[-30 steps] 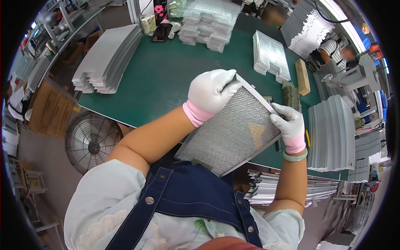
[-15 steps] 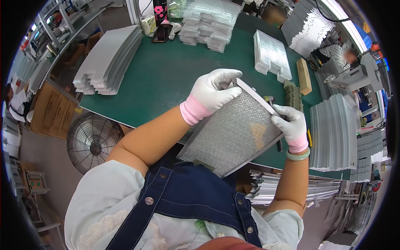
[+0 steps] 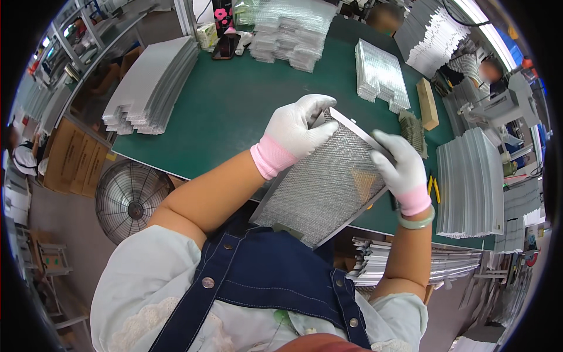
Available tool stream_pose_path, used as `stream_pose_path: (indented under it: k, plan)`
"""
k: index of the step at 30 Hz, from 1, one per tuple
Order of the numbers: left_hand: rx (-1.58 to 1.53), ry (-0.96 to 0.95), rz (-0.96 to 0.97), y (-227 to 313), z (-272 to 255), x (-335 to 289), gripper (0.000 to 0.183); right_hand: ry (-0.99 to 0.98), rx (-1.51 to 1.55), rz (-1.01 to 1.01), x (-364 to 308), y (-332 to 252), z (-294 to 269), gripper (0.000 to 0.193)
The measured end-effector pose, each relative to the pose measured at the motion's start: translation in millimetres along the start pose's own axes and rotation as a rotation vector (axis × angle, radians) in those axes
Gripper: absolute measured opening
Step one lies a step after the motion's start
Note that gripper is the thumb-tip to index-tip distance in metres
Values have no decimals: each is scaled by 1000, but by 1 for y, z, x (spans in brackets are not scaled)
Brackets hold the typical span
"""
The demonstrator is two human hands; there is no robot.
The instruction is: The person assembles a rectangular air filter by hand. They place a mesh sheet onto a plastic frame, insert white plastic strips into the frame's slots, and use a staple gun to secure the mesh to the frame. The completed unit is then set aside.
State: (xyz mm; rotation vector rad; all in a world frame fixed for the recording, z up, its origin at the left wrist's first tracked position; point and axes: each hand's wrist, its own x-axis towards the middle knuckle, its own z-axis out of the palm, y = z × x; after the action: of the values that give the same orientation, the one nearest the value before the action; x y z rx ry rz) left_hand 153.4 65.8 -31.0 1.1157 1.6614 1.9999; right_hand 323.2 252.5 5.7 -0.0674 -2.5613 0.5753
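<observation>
I hold a framed metal mesh filter (image 3: pixel 316 182) tilted before my apron, its lower edge near my body. My left hand (image 3: pixel 296 126), in a white glove with a pink cuff, pinches the top corner between thumb and fingers. My right hand (image 3: pixel 402 167), gloved alike, is on the upper right side of the frame, fingers over the rim and thumb by the mesh; its fingertips are slightly blurred. A small metal tab (image 3: pixel 287 230) shows at the lower edge. Yellow-handled pliers (image 3: pixel 433 186) lie right of my right hand.
The green table (image 3: pixel 234 105) carries mesh sheet stacks (image 3: pixel 155 79) at left, bubble-wrapped stacks (image 3: pixel 381 73) at the back, a wooden block (image 3: pixel 427 105), a phone (image 3: pixel 226 47) and a tall panel stack (image 3: pixel 469 185) at right. A floor fan (image 3: pixel 134 202) stands left. Other people are beyond the table.
My right hand has slid up and left along the frame's edge, toward my left hand. More of the yellow-handled pliers shows. My left hand and the filter have shifted only slightly.
</observation>
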Motion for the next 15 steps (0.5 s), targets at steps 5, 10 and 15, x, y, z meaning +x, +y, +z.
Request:
stream_pose_path:
  k: [5,10,15]
  plan:
    - [89,9,23,7,3,-2,44,156,-280,-70,26,-21,44,24]
    - [56,16,15,1,-2,-2,45,256,-250,-124,30,-20,56,28]
    - [390,60,89,6,-1,0,43,168,-423,-53,28,-24,57,24]
